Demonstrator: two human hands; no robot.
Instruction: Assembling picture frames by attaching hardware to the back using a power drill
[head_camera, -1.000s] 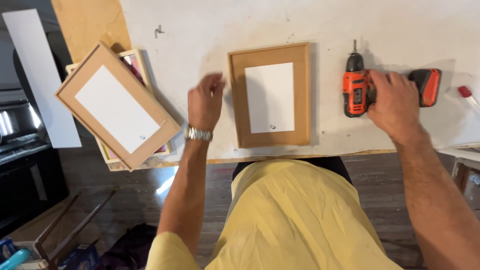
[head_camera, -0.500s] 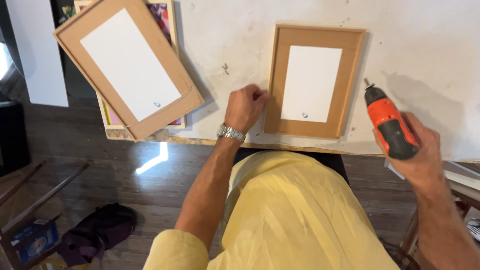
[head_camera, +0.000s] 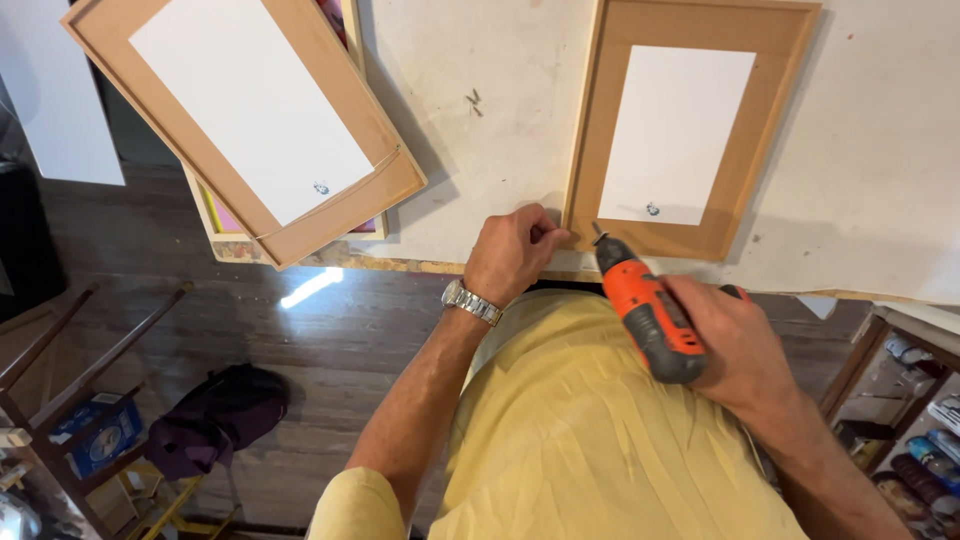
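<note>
A brown wooden picture frame (head_camera: 745, 130) with a white backing lies face down on the white worktable (head_camera: 480, 130). My left hand (head_camera: 515, 250), with a metal watch on the wrist, pinches at the frame's near left corner, fingers closed. My right hand (head_camera: 740, 345) grips an orange and grey cordless drill (head_camera: 650, 310). The drill's bit touches the frame's near edge close to that corner.
A second brown frame (head_camera: 250, 110) lies tilted on top of other frames at the table's left. A white board (head_camera: 55, 110) leans at the far left. On the floor are a wooden stand, a dark bag (head_camera: 220, 415) and a blue box. Shelves with cans stand at right.
My right hand lifted the drill off the table and brought it left to the frame's near edge. My left hand moved to the frame's corner. The view came closer.
</note>
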